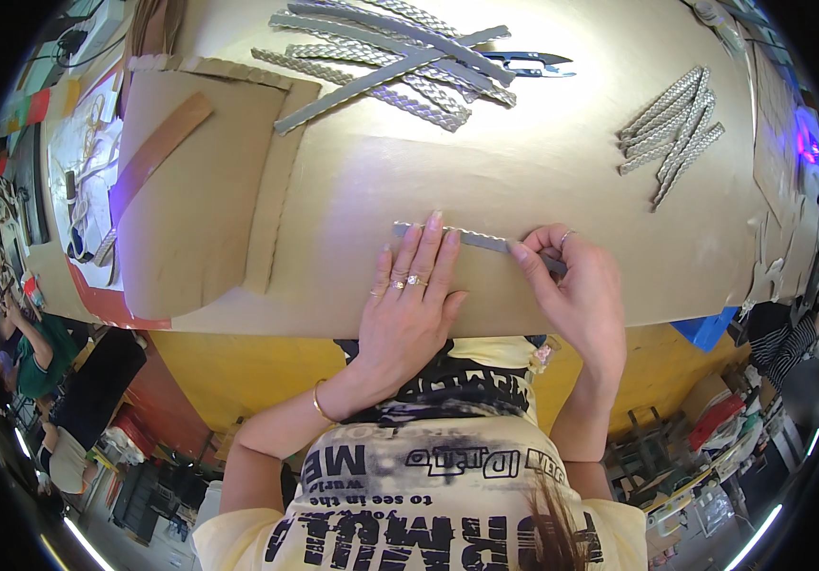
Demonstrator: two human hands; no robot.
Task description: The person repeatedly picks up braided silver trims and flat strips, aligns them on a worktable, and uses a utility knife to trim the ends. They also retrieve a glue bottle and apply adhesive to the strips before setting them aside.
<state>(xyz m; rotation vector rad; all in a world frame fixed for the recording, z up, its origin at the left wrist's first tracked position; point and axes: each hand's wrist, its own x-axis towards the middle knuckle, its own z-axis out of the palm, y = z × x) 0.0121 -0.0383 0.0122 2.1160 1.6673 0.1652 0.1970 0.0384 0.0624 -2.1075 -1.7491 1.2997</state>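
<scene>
A narrow grey strip with a braided edge [483,240] lies across the table in front of me. My left hand [411,285] rests flat over its left part, fingers stretched out and slightly apart. At the strip's right end, my right hand [571,281] pinches it between thumb and fingers. Farther off, a loose pile of braided and flat grey strips [390,62] lies crisscrossed. Beside that pile are small dark thread snips [533,65]. A separate bunch of short braided strips [673,133] lies at the far right.
Brown cardboard [195,200] with a tan strip [167,152] on it covers the left of the paper-covered table [352,181]. A blue bin [704,330] sits below the right front edge. Other people [43,357] are at the far left and far right.
</scene>
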